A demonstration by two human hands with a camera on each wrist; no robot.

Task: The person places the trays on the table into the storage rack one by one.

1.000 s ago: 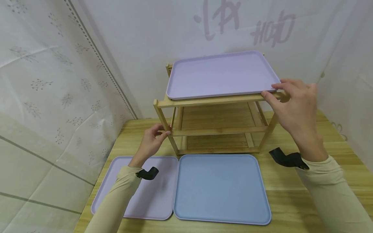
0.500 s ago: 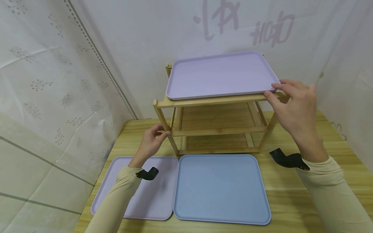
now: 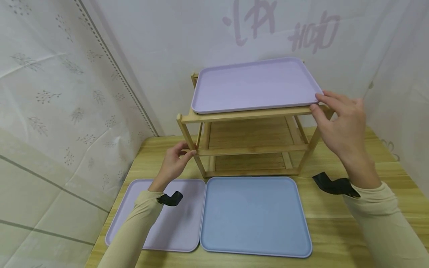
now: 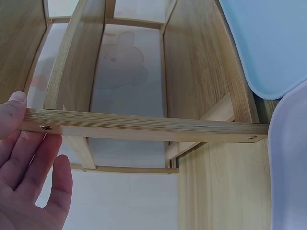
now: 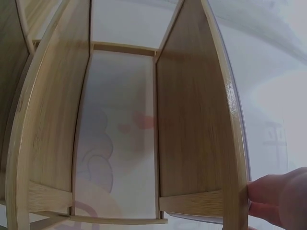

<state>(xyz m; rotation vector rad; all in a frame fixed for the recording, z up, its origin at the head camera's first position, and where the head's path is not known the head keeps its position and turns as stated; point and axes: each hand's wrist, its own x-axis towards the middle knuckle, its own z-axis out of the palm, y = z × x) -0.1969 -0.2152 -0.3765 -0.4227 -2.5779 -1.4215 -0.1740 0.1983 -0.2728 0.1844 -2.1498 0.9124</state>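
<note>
A three-tier bamboo rack (image 3: 256, 150) stands on the table. On its top shelf lies a light purple tray (image 3: 254, 87), slightly askew to the front rail. My right hand (image 3: 345, 123) pinches the tray's front right corner, thumb at the front edge and fingertips on the rim. In the right wrist view its fingers (image 5: 268, 191) show beside the top shelf's edge. My left hand (image 3: 174, 162) grips the rack's front left post (image 4: 144, 125), thumb on one side and fingers on the other.
A blue tray (image 3: 256, 216) lies flat on the wooden table (image 3: 335, 234) before the rack. To its left lies another light purple tray (image 3: 181, 223), partly under my left forearm. A white curtain (image 3: 161, 44) hangs close behind the rack, and a patterned one (image 3: 67, 130) at left.
My right thumb and fingertips have slid a little to the right along the upper tray's front corner. My left hand keeps its place on the post.
</note>
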